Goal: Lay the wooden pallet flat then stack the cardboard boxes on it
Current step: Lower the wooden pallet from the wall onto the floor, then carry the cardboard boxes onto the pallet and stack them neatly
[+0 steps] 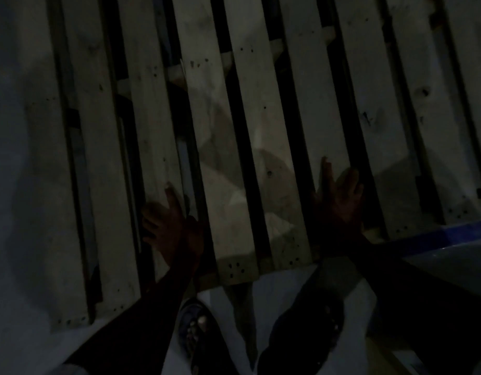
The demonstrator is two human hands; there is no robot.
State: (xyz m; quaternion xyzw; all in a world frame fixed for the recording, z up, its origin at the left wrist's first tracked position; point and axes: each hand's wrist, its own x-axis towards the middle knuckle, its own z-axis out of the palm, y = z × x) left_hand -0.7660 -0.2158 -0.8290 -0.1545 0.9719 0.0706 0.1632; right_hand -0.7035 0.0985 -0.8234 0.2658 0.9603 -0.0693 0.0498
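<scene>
Pretty dark in here. Your sandals (196, 328) are on a pale floor (274, 288), with the pallet's (247, 131) near edge right past your toes. Your left hand (166, 228) and right hand (339, 201) both press on the slats, fingers apart, gripping nothing. A blue strip (437, 234) runs off to the right. Can't tell if the pallet's fully flat.

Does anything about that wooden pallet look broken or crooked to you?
Nothing plainly broken. The pale wooden slatted pallet has unevenly spaced boards with dark knots and nail holes, ordinary wear. The left hand and right hand rest on it. Too dim to judge finer damage.
</scene>
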